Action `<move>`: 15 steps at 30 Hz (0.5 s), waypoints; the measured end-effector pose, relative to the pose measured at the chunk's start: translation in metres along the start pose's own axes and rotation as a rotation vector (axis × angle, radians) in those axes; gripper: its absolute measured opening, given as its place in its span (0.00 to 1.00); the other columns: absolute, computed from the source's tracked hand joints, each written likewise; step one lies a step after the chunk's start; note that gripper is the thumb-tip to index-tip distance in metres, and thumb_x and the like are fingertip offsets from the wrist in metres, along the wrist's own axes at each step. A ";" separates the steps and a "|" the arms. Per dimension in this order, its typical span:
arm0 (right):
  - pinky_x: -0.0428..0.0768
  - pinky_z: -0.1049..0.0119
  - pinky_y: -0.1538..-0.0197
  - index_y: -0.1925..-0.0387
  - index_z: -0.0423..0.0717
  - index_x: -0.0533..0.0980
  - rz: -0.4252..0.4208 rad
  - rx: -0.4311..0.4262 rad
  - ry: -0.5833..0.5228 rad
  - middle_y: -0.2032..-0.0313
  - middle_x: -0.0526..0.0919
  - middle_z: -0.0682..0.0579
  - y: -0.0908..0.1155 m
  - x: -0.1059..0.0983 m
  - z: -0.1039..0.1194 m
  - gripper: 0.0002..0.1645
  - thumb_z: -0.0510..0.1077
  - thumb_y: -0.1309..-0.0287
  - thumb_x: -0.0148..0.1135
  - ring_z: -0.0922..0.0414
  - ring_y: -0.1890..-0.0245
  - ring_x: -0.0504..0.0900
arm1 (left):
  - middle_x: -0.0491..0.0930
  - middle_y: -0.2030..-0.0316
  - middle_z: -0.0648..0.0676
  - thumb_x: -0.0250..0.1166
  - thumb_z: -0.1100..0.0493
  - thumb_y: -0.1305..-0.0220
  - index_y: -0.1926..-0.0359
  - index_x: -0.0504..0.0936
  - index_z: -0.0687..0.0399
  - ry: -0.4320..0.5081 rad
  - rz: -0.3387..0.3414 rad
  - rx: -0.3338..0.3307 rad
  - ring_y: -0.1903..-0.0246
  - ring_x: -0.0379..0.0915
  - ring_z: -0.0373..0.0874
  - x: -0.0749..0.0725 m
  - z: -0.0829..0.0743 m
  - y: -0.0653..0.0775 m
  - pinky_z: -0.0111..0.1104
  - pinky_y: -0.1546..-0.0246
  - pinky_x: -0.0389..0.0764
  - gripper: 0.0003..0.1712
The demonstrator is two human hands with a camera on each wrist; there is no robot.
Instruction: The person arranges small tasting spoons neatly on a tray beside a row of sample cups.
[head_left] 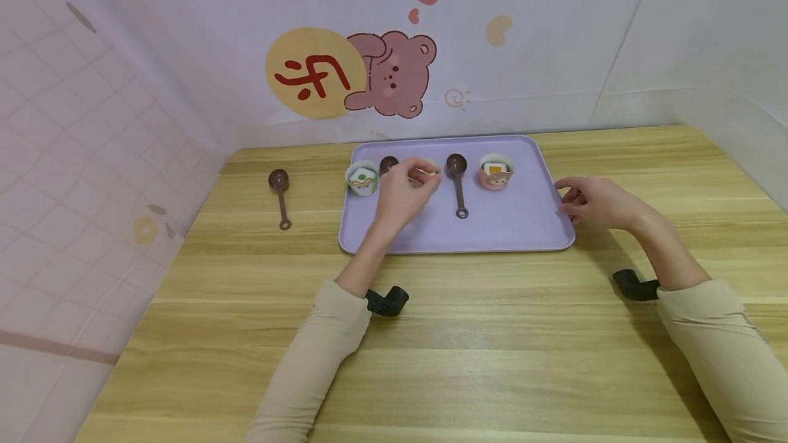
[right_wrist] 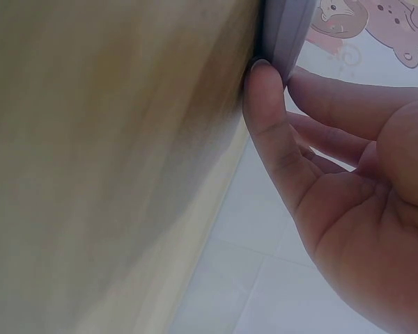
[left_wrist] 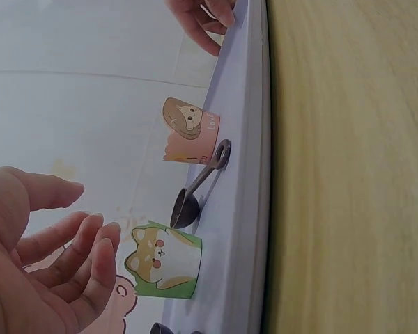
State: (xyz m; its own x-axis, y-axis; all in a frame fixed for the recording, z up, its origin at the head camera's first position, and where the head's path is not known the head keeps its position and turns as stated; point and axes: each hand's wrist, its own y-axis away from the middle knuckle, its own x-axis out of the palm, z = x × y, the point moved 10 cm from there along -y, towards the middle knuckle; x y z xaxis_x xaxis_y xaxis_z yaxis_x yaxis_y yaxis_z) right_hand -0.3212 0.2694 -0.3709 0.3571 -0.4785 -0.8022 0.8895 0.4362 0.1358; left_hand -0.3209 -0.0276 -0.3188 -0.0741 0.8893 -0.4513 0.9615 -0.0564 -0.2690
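A lilac tray (head_left: 517,221) lies on the table, carrying paper cups and brown scoops in a row. At its right edge my right hand (head_left: 596,202) pinches the rim, thumb and fingers on either side. My left hand (head_left: 401,191) hovers over the row with loosely bent fingers and nothing in them. Beside it in the left wrist view is a green cup with a dog print (left_wrist: 168,263), mostly hidden from the head camera. Left of that hand sit a partly covered scoop (head_left: 388,163) and a white-green cup (head_left: 362,182). Rightward are another scoop (head_left: 457,167) and a pink cup (head_left: 494,180).
A third brown scoop (head_left: 280,183) lies on the wooden table (head_left: 468,347), left of the tray. A white cloth backdrop with a printed bear (head_left: 400,77) rises behind the table, and a pale patterned wall (head_left: 92,156) stands at the left.
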 end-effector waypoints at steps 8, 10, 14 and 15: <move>0.86 0.58 0.65 0.40 0.17 0.64 0.002 0.010 -0.001 0.64 0.83 0.35 0.001 0.000 0.000 0.27 0.29 0.35 0.60 0.48 0.69 0.86 | 0.85 0.68 0.57 0.70 0.61 0.38 0.60 0.85 0.61 -0.003 -0.017 0.009 0.68 0.82 0.48 -0.010 0.001 -0.001 0.29 0.65 0.80 0.09; 0.86 0.58 0.65 0.40 0.17 0.64 0.002 0.012 -0.001 0.64 0.83 0.36 0.001 0.001 0.000 0.27 0.29 0.35 0.60 0.48 0.68 0.86 | 0.85 0.68 0.57 0.71 0.60 0.38 0.59 0.85 0.61 -0.001 -0.019 -0.001 0.67 0.82 0.48 -0.013 0.003 -0.001 0.30 0.65 0.80 0.09; 0.86 0.57 0.65 0.40 0.18 0.65 0.003 0.015 -0.003 0.63 0.83 0.36 0.001 0.001 0.001 0.27 0.29 0.34 0.60 0.48 0.68 0.86 | 0.84 0.68 0.57 0.71 0.60 0.37 0.58 0.84 0.62 0.000 -0.023 -0.016 0.67 0.81 0.47 -0.019 0.005 -0.002 0.29 0.65 0.79 0.10; 0.86 0.57 0.65 0.40 0.18 0.65 0.003 0.016 -0.002 0.63 0.83 0.36 0.001 0.001 0.001 0.27 0.29 0.34 0.60 0.48 0.68 0.86 | 0.84 0.67 0.57 0.70 0.60 0.36 0.57 0.84 0.62 0.000 -0.024 -0.019 0.67 0.81 0.47 -0.020 0.005 -0.002 0.29 0.65 0.79 0.10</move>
State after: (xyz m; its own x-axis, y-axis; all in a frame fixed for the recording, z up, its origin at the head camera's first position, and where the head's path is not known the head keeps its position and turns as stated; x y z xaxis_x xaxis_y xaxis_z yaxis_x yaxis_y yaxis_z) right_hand -0.3197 0.2684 -0.3708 0.3603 -0.4791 -0.8004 0.8930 0.4252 0.1474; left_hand -0.3225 -0.0479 -0.3136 -0.0973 0.8905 -0.4444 0.9643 -0.0261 -0.2636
